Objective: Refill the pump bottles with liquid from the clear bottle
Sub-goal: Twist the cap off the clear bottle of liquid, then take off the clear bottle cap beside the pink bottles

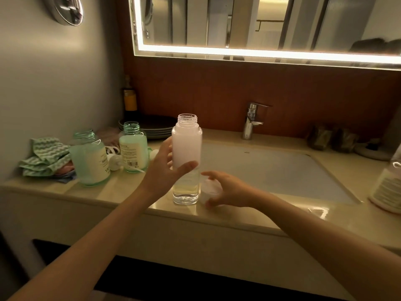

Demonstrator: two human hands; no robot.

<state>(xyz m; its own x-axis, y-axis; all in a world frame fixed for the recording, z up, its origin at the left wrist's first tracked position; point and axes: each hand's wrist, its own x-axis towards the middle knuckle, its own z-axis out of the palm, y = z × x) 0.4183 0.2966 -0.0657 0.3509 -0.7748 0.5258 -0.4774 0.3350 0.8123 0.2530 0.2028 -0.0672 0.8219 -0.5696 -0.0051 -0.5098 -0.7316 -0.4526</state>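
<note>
Left hand spreads loosely about the uncapped clear bottle, thumb across its front. Right hand, beside the bottle's base, curls round a white cap. Left of the left hand stand two open pump bottles.

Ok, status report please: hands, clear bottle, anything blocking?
Left hand open at clear bottle, uncapped, upright. Right hand holds white cap. Green pump bottles uncapped, to its left; nothing else between.

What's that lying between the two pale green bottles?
A white plastic pump top lies between the nearer green bottle and the farther green bottle, in the head view.
</note>
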